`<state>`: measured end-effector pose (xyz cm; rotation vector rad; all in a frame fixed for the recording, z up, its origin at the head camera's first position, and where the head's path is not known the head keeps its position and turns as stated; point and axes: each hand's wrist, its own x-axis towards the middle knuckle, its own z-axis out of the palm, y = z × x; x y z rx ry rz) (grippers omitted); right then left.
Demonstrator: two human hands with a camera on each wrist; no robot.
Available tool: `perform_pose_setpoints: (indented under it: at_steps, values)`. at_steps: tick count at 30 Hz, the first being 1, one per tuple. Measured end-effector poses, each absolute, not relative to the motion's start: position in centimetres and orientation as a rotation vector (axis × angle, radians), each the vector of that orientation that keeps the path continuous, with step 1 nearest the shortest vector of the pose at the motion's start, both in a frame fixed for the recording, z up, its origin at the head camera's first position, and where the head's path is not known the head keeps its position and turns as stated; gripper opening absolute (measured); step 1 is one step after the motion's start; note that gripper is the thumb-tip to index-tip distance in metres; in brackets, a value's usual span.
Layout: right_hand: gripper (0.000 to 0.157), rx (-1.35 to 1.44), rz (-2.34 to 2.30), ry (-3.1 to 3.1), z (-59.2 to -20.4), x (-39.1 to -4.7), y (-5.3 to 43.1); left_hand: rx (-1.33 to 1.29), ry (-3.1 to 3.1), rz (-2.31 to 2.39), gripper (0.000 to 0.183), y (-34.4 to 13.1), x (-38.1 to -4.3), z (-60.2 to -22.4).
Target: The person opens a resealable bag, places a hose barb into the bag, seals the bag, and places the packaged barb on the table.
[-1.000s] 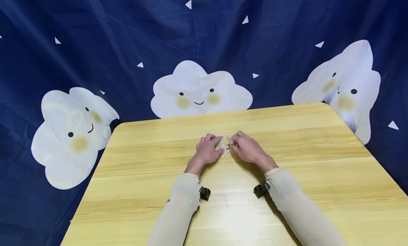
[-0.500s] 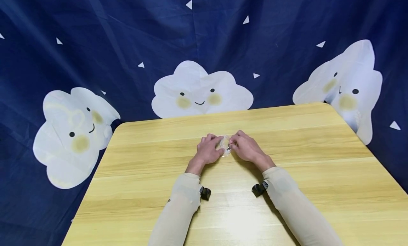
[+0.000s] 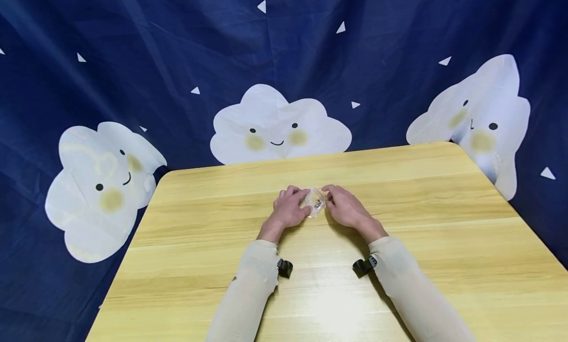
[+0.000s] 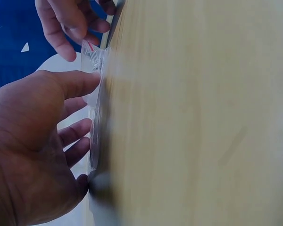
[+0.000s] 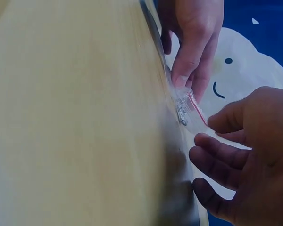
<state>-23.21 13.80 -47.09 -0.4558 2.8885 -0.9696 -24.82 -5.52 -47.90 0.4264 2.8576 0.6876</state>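
A small clear zip bag (image 3: 312, 207) with a red line along its mouth lies at mid-table between the two hands. Small silver metal pieces (image 5: 181, 112) like screws show through its plastic, near the mouth. My left hand (image 3: 289, 207) holds the bag's left side, its thumb on the near part and its fingers curved over the far part. At the bag's right edge is my right hand (image 3: 346, 207); in the right wrist view its upper fingertip (image 5: 218, 123) is right at the end of the red line. The right hand's other fingers are loosely bent, with nothing seen in them.
A light wooden table (image 3: 199, 223) with rounded far corners lies under both arms. Behind it hangs a dark blue curtain (image 3: 177, 36) printed with smiling clouds. Each sleeve cuff carries a black wrist camera (image 3: 285, 268) on its inner side.
My right hand has drawn slightly right, away from the metal pieces, and its fingers have spread. The pieces now show fully inside the bag. My left hand has kept its place.
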Motion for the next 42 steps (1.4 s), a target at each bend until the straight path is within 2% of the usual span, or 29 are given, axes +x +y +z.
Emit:
perform_pose_setpoints:
  at_steps: [4, 9, 24, 34, 42]
  values:
    - [0.054, -0.408, -1.006, 2.830, -47.0, -23.0, 13.8, 0.429, 2.845, 0.706, 0.058, -5.8, -24.9, -47.9]
    - [0.062, -0.387, -1.008, 2.804, -47.1, -22.7, 13.8, 0.447, 2.827, 0.732, 0.058, -6.1, -24.9, -47.9]
    - [0.068, -0.396, -1.034, 2.796, -47.1, -22.4, 14.0, 0.442, 2.788, 0.835, 0.049, -6.5, -25.0, -47.4]
    - [0.078, -0.415, -1.061, 2.773, -47.1, -22.4, 14.1, 0.403, 2.800, 0.825, 0.050, -6.7, -25.3, -47.3]
    - [0.074, -0.435, -1.045, 2.790, -47.1, -22.4, 14.2, 0.381, 2.825, 0.797, 0.048, -7.0, -25.6, -47.3]
